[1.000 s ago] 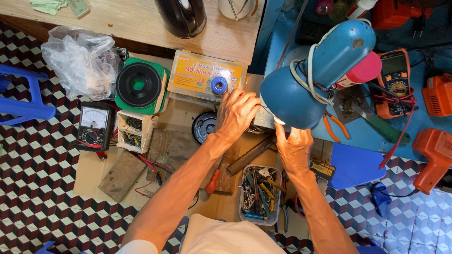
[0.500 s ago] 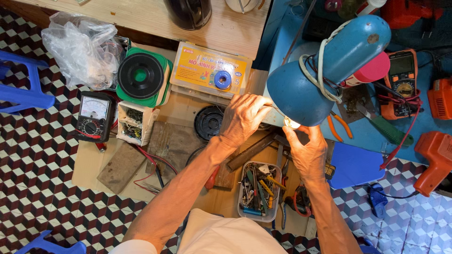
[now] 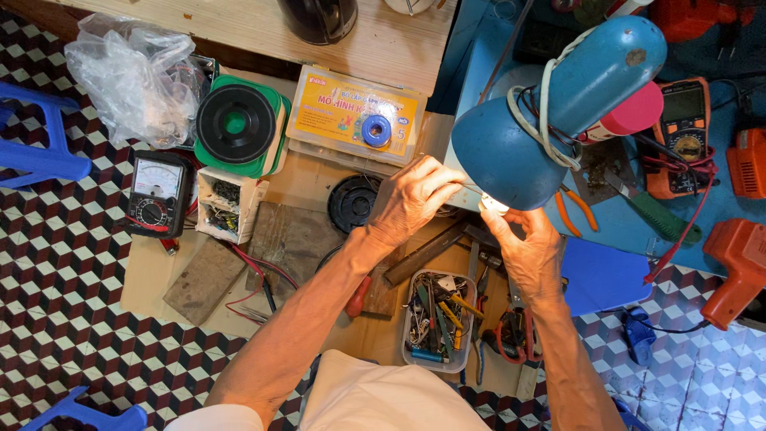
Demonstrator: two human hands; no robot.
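1. The left hand (image 3: pixel 415 199) is curled, with its fingertips pinched on something small and thin right under the rim of the blue lamp (image 3: pixel 550 120). I cannot tell what the small thing is, because the lamp shade hides most of it.
2. The right hand (image 3: pixel 527 251) is curled too. Its thumb and fingers press together on the same small bright bit, just below the lamp's light. The two hands nearly touch there.
3. A moment ago the hands sat a little lower and more to the left in the view. Now both sit tight under the lamp. The grip looks the same, so the small work goes on in the light and nothing has been put down.
4. Near the left hand, a round black speaker (image 3: pixel 353 203) lies flat on the low wooden board (image 3: pixel 152 279).
5. Below the hands, by the near edge, stands a clear plastic tub (image 3: pixel 435 319) full of small tools. Red-handled pliers (image 3: pixel 511 335) lie beside it.
6. Toward the far edge lies a yellow flat box (image 3: pixel 339 112) with a small blue roll (image 3: pixel 376 129) on top. Next to it is a big black reel on a green case (image 3: pixel 237 124).
7. At the left edge rests a black dial meter (image 3: pixel 155 194), with a crumpled plastic bag (image 3: pixel 132 76) behind it.
8. On the right, on the blue top, lie an orange meter (image 3: pixel 682 132) and an orange drill (image 3: pixel 738 263).
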